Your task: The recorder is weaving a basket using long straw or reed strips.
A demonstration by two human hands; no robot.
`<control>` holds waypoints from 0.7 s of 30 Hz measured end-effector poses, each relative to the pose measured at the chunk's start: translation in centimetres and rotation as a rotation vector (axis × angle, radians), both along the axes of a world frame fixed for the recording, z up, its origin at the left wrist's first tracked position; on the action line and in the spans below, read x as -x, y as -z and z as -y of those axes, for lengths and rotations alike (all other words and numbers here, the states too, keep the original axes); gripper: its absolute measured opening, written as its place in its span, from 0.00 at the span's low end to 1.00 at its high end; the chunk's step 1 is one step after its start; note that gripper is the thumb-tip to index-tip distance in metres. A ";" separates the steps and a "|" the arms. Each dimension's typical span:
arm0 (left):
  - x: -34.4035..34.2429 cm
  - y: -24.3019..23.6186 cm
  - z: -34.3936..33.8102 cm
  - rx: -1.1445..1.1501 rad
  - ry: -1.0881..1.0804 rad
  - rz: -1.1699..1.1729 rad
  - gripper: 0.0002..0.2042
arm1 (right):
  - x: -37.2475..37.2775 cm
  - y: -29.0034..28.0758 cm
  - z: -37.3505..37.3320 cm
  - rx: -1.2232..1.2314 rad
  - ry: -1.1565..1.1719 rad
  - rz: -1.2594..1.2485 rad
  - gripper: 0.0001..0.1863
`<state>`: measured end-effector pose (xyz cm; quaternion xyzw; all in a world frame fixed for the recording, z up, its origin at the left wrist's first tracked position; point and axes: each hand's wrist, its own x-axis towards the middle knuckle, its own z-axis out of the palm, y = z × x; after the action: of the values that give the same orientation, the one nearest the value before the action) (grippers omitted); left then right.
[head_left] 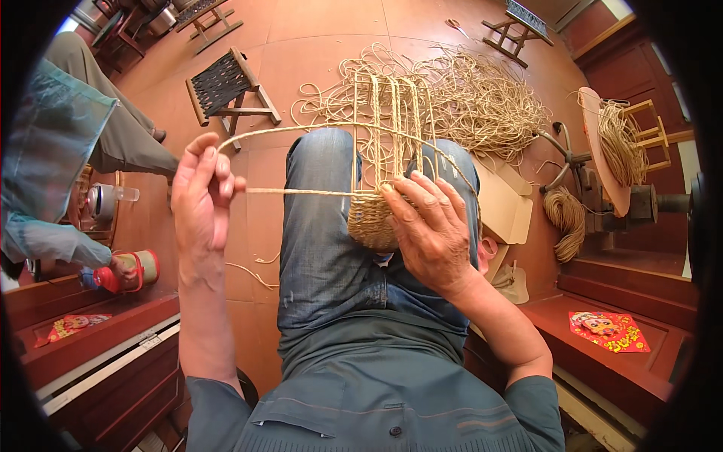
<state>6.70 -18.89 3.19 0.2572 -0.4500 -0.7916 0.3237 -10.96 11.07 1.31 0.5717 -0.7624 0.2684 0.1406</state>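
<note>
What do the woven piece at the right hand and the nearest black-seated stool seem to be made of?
Woven piece: probably plant fibre, matte; the tan, rope-like twist suggests it. Stool: legs look like dull brown wood, straight-cut; seat: dark interlaced strips, perhaps plastic or leather.

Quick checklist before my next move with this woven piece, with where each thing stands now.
1. Left hand gripping the cord: ok, held out leftward.
2. Right hand on the woven piece: ok, fingers at its upper edge.
3. Cord free of slack: not ok, its upper length arcs across the upright strands.
4. Cord heap untangled: not ok, loops lie jumbled.
5. Underside evenly woven: cannot tell, hidden.
</note>
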 end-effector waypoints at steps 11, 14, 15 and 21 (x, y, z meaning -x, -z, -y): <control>16.3 -3.3 7.5 0.450 0.090 0.245 0.14 | -2.3 0.0 0.3 -0.366 0.129 -0.112 0.49; 21.5 -4.5 5.5 0.525 0.142 0.219 0.13 | -2.4 0.0 0.4 -0.389 0.140 -0.118 0.53; 23.0 -4.7 4.8 0.561 0.157 0.171 0.13 | -2.4 -0.1 0.5 -0.398 0.130 -0.142 0.53; 27.9 -4.5 1.3 0.566 0.311 0.245 0.12 | -2.6 -0.9 0.6 -0.418 0.125 -0.115 0.53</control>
<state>-21.18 -20.24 7.67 0.1789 -0.7210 -0.6384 0.2012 -8.35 10.43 2.23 0.5547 -0.8260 0.0622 0.0787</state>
